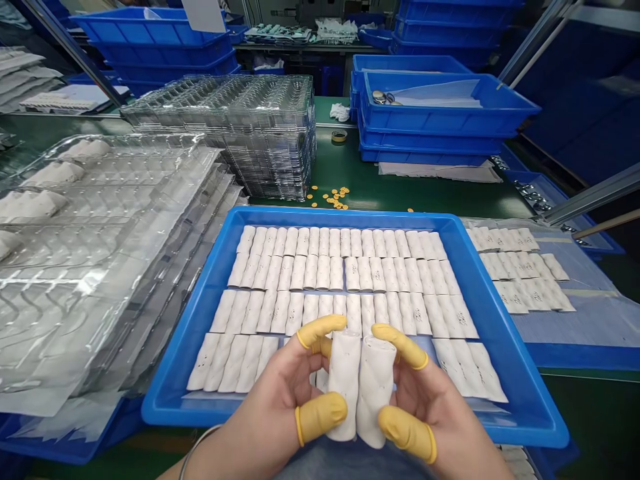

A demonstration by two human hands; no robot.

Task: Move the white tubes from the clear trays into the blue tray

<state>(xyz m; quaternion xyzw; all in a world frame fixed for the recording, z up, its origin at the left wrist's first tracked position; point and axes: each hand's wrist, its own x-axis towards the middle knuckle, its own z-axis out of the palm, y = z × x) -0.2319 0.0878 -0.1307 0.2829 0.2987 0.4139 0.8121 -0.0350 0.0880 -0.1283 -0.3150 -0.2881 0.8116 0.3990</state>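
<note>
My left hand and my right hand wear yellow finger cots on thumbs and forefingers. Between them, side by side and upright, are white wrapped rolls; the left fingers pinch one, the right fingers pinch another white roll. What the rolls contain is hidden. Under the hands lies a blue tray with several rows of similar white rolls, some with small dark print. My hands cover part of the front row.
At left, clear plastic blister trays are stacked, with another tall stack behind. Blue bins, a tape roll and scattered yellow finger cots sit behind the tray. More white rolls lie at right.
</note>
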